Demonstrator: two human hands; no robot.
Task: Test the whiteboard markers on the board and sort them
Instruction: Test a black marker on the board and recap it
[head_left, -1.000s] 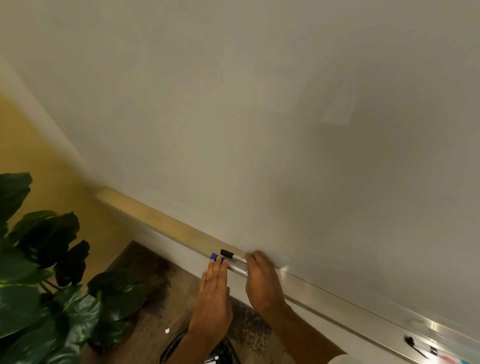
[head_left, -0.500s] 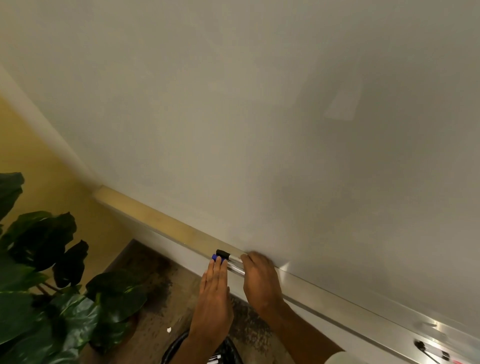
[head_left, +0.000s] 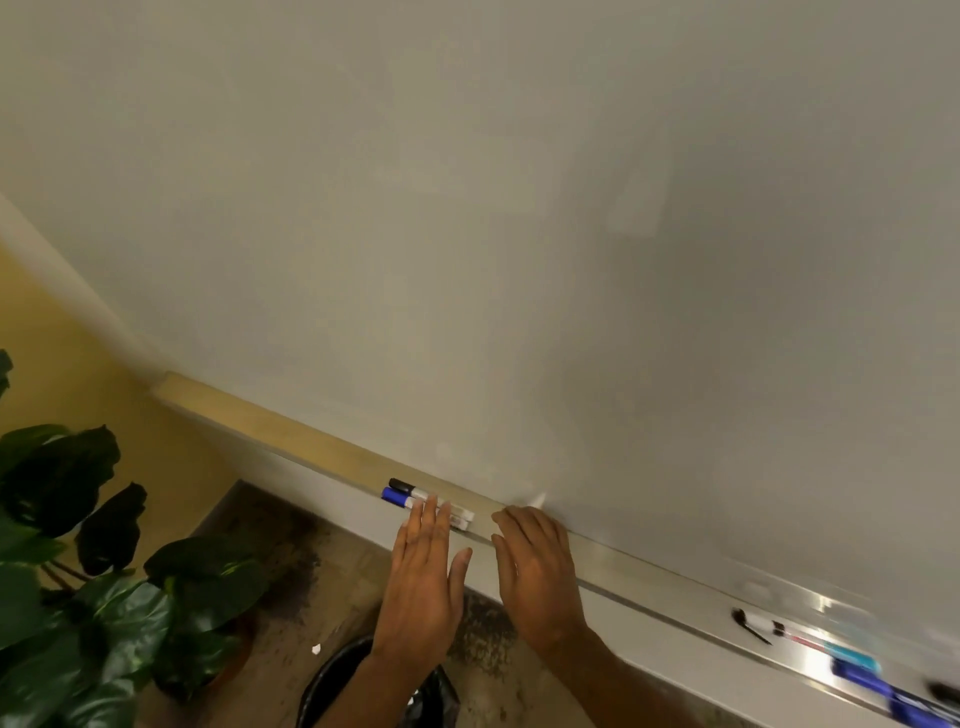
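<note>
Whiteboard markers (head_left: 415, 492): two lie side by side on the tray, lengthways along it, caps pointing left, close against each other.
Black-capped marker (head_left: 401, 485): the one nearer the board, with a white barrel and its cap on.
Blue-capped marker (head_left: 396, 497): the one toward the tray's outer edge, with a white barrel and its cap on.
Tray (head_left: 649, 577): a metal ledge along the foot of the board, slanting down to the right in the view.
Whiteboard (head_left: 519, 234): fills most of the view, a pale plain surface with a soft shadow toward the right.
Left hand (head_left: 421, 587): palm down, with the fingers (head_left: 431, 519) straight and pressed together. Their tips lie over the barrels of both markers, the thumb is held out to the right, and nothing is gripped.
Right hand (head_left: 535, 577): just right of the markers' plain ends and apart from them. Its fingers (head_left: 511, 525) are loosely bent and slightly spread, with the tips at the tray's edge below the board, and it holds nothing.
Blurred markers (head_left: 872, 685): at the far right end of the tray, well apart from the pair. Blue ones, a teal piece and a dark-ended one show, all too smeared to tell more.
Bin (head_left: 332, 686): black and lined, standing on the floor below the hands and partly hidden by the left forearm.
Plant (head_left: 78, 571): large dark green leaves at the lower left.
Wall (head_left: 62, 353): yellow, left of the board.
Floor (head_left: 270, 545): brownish and mottled, with a small white scrap (head_left: 316, 648) near the bin.
</note>
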